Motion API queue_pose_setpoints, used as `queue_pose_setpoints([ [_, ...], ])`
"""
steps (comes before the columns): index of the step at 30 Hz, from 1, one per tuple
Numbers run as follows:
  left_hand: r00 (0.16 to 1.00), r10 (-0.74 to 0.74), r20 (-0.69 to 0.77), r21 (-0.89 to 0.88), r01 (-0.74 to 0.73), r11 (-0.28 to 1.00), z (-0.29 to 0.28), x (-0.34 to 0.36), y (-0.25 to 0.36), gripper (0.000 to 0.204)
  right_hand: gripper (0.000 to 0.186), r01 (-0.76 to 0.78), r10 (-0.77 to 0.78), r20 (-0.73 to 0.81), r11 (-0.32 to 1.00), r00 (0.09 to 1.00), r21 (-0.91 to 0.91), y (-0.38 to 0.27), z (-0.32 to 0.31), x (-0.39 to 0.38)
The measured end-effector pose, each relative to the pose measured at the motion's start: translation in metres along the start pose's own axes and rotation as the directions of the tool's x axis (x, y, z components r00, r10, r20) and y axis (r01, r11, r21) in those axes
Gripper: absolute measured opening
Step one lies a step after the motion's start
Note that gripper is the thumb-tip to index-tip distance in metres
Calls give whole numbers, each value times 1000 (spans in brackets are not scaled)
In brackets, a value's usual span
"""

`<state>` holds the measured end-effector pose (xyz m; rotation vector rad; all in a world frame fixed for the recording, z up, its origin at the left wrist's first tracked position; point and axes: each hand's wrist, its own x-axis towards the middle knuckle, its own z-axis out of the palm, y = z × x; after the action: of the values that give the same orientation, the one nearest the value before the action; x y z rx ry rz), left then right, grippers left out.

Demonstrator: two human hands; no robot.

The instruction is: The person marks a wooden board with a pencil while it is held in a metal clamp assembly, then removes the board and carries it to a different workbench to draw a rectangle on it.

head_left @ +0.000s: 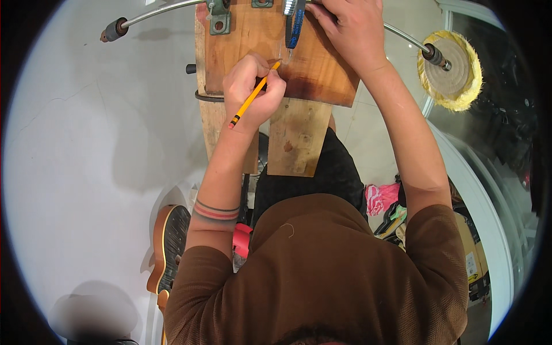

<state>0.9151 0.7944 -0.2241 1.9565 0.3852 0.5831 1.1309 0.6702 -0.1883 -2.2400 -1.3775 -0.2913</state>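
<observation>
My left hand [251, 92] is closed around a yellow pencil [255, 95] with a pink eraser. The pencil's point meets or nearly meets a reddish-brown wooden board [315, 72]. At the top edge, my right hand [351, 26] lies over the board's far right part. Its thumb points toward a black strip with blue marks [295, 29], beside a pale ridged piece [288, 7]. The picture's edge cuts off some of this hand's fingers, so its grip is hidden. Faint pale lines run on the board near the strip.
A metal shaft [164, 10] crosses the far side, carried by a green bearing block [219, 20]. A yellow-rimmed buffing wheel [450, 69] sits at its right end. Lighter planks [296, 141] extend under the board. A guitar body [171, 244] stands at the lower left wall.
</observation>
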Motion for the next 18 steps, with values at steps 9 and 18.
queue_pose_setpoints([
  [9, 998, -8, -59, 40, 11, 999, 10, 35, -6, 22, 22, -6, 6, -2, 1000, 1000, 8, 1, 1, 0],
  [18, 998, -32, -45, 25, 33, 999, 11, 38, -6, 22, 23, -13, 13, 10, 1000, 1000, -11, -1, 0, 0],
])
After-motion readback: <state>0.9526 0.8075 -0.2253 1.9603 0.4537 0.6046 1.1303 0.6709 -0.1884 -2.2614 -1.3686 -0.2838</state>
